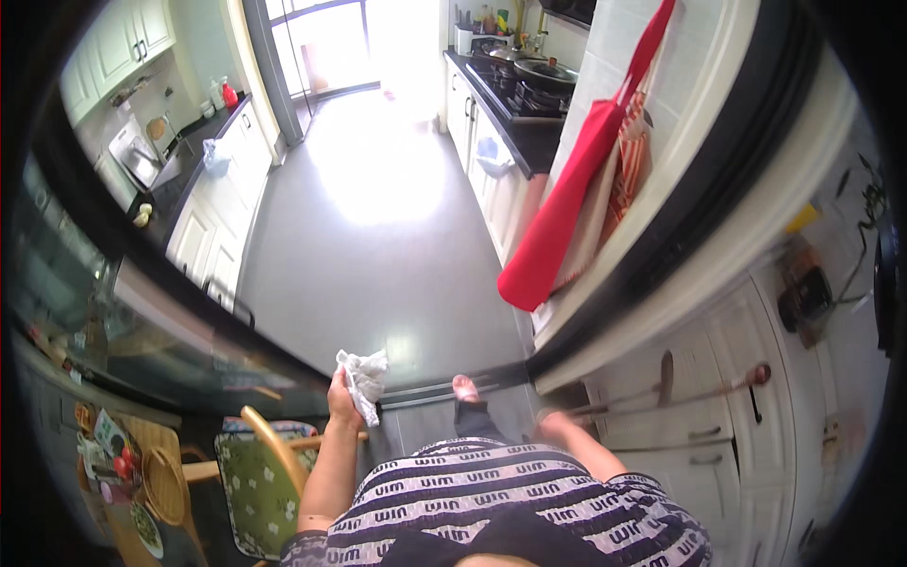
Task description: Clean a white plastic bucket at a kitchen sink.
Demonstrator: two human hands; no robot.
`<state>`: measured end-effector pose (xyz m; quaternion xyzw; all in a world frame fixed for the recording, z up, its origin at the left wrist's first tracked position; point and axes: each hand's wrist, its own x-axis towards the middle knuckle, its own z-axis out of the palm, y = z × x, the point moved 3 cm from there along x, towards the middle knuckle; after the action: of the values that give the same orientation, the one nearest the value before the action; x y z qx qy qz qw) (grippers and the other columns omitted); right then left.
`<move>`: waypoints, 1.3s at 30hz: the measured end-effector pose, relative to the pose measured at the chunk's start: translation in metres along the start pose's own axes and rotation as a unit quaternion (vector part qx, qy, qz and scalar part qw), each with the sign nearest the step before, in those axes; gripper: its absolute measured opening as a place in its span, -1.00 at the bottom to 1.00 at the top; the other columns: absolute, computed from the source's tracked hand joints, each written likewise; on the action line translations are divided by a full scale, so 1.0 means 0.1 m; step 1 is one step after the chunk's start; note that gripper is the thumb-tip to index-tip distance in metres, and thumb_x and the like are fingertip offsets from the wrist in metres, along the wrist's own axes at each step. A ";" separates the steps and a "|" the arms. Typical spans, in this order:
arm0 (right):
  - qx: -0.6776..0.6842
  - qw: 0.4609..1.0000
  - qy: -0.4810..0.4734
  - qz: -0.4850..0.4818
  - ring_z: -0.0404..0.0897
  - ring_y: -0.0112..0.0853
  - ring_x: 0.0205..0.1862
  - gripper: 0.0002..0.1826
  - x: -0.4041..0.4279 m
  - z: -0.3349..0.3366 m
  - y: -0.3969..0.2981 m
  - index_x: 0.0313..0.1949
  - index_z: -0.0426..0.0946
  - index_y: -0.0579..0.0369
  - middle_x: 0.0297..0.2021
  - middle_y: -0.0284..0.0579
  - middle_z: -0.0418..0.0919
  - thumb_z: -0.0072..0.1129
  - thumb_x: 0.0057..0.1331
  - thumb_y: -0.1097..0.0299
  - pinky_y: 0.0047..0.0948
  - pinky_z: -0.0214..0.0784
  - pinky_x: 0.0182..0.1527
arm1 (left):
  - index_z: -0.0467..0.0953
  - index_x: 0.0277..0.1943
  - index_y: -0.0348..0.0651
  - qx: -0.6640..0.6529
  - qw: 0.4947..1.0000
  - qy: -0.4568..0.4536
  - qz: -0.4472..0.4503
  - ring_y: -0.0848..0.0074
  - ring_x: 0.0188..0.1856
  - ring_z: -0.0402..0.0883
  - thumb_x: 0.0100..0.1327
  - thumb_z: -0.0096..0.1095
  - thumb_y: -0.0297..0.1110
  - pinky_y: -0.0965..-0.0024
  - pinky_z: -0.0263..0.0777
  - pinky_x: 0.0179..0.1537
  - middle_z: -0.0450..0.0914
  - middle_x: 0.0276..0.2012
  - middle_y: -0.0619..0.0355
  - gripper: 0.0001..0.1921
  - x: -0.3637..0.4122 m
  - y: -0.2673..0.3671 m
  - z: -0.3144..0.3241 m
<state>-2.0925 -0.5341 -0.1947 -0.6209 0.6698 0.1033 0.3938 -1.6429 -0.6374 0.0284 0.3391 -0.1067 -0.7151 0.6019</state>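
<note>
My left hand (342, 404) grips a crumpled white cloth (365, 379), held out above the floor beside the doorway threshold. My right hand (555, 424) hangs low at my right side, blurred. Whether it holds anything cannot be told. Blurred long sticks, one with a reddish-brown knob (758, 374), stretch to the right of that hand, in front of white cabinets. One bare foot (465, 388) is at the threshold track (425, 393). Past it spreads the grey kitchen floor (354, 283).
A green floral-cushioned wooden chair (255, 489) stands at left, near a wooden table (113, 524). Glass door panels (142, 340) flank the opening. A red apron (567, 227) hangs at right. Beyond are a gas stove (524, 96) and a black counter (184, 156).
</note>
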 end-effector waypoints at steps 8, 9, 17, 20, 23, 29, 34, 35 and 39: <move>-0.227 0.964 -0.013 -0.136 0.54 -0.15 -0.33 -0.76 1.46 -1.38 -0.36 -0.42 0.56 0.10 -0.39 0.10 0.53 -0.08 -0.01 0.33 -0.25 0.38 -0.28 | 0.31 -0.03 -0.28 0.050 0.996 0.079 0.006 0.27 -0.07 0.45 0.25 -0.31 -0.21 0.21 0.32 -0.02 0.45 -0.11 -0.01 -0.62 1.46 0.38 0.65; -0.204 0.973 0.012 -0.109 0.53 -0.14 -0.30 -0.75 1.52 -1.72 -0.59 -0.43 0.55 0.12 -0.39 0.11 0.53 -0.11 0.03 0.31 -0.22 0.37 -0.22 | 0.32 -0.04 -0.28 0.056 0.995 0.080 0.015 0.28 -0.08 0.45 0.24 -0.28 -0.23 0.21 0.34 -0.04 0.46 -0.12 0.00 -0.64 1.62 0.45 0.77; 0.186 0.962 0.043 -0.195 0.52 -0.28 -0.22 -0.64 2.70 -3.37 -2.75 -0.23 0.50 0.19 -0.29 -0.01 0.54 -0.05 0.12 0.18 -0.39 0.32 -0.14 | 0.35 -0.09 -0.28 0.049 0.995 0.081 -0.018 0.31 -0.17 0.49 0.18 -0.20 -0.26 0.24 0.40 -0.14 0.48 -0.18 0.03 -0.67 2.88 0.90 1.14; 0.227 0.942 -0.049 -0.244 0.51 -0.33 -0.20 -0.61 2.81 -3.93 -3.78 -0.13 0.46 0.18 -0.25 -0.03 0.53 -0.08 0.14 0.20 -0.40 0.32 -0.13 | 0.35 -0.09 -0.28 0.053 0.995 0.071 -0.035 0.33 -0.17 0.49 0.17 -0.21 -0.28 0.26 0.40 -0.14 0.48 -0.18 0.04 -0.67 3.46 1.11 1.14; 0.220 0.932 -0.049 -0.284 0.50 -0.34 -0.16 -0.56 3.22 -4.18 -4.46 -0.04 0.39 0.19 -0.17 0.00 0.50 -0.07 0.15 0.19 -0.38 0.31 -0.09 | 0.36 -0.10 -0.29 0.053 0.996 0.046 -0.046 0.34 -0.17 0.48 0.16 -0.21 -0.31 0.28 0.39 -0.14 0.49 -0.20 0.05 -0.68 4.08 1.40 1.14; 0.370 0.888 -0.177 -0.208 0.48 -0.38 -0.14 -0.46 3.86 -4.73 -5.71 0.04 0.27 0.21 -0.21 -0.04 0.49 0.01 0.16 0.10 -0.42 0.31 -0.12 | 0.36 -0.09 -0.29 0.103 0.995 -0.016 -0.005 0.33 -0.14 0.49 0.16 -0.20 -0.32 0.25 0.39 -0.09 0.48 -0.17 0.01 -0.68 4.94 2.19 1.37; 0.403 0.869 -0.167 -0.234 0.40 -0.59 -0.38 -0.73 4.58 -4.94 -6.41 -0.24 0.45 0.18 -0.41 -0.29 0.45 0.03 0.17 0.25 -0.57 0.32 -0.27 | 0.34 -0.04 -0.31 0.167 0.985 -0.028 0.010 0.47 -0.18 0.48 0.17 -0.06 -0.34 0.41 0.37 -0.13 0.48 -0.20 0.08 -0.67 5.57 2.72 1.25; 0.414 0.861 -0.164 -0.245 0.42 -0.57 -0.38 -0.75 4.61 -5.04 -6.58 -0.26 0.45 0.20 -0.43 -0.28 0.45 0.05 0.15 0.29 -0.59 0.32 -0.28 | 0.35 -0.03 -0.32 0.190 0.982 0.001 0.026 0.50 -0.18 0.47 0.17 -0.04 -0.36 0.45 0.36 -0.14 0.48 -0.20 0.09 -0.68 5.66 2.84 1.22; 0.399 0.861 -0.131 -0.285 0.41 -0.58 -0.35 -0.76 5.23 -5.26 -7.12 -0.24 0.44 0.22 -0.42 -0.28 0.47 0.05 0.15 0.33 -0.57 0.28 -0.25 | 0.40 -0.04 -0.31 0.294 0.949 0.059 0.098 0.61 -0.19 0.44 0.18 0.03 -0.35 0.52 0.32 -0.13 0.50 -0.20 0.18 -0.69 6.11 3.41 1.11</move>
<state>-1.6101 -1.4041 0.0638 -0.5555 0.3892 -0.2089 0.7045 -1.4699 -1.3216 0.0847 0.5305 -0.3097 -0.5679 0.5478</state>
